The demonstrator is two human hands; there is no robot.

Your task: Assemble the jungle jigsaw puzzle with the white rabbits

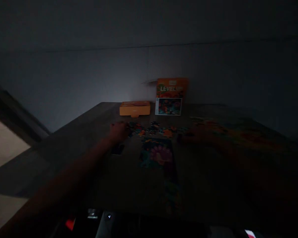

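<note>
dim light. i have the left hand (119, 131) at the left end of the loose puzzle pieces (154, 128), right hand (197, 135) near their right end; too dark to tell how either hand's fingers sit. partly joined puzzle (160, 153) lies nearer, on the desk (84, 130). orange box (134, 109) behind.

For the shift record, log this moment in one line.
left hand: beside loose multicoloured jigsaw pieces | right hand: right of joined purple-patterned puzzle section | grips: too dark to tell
</note>
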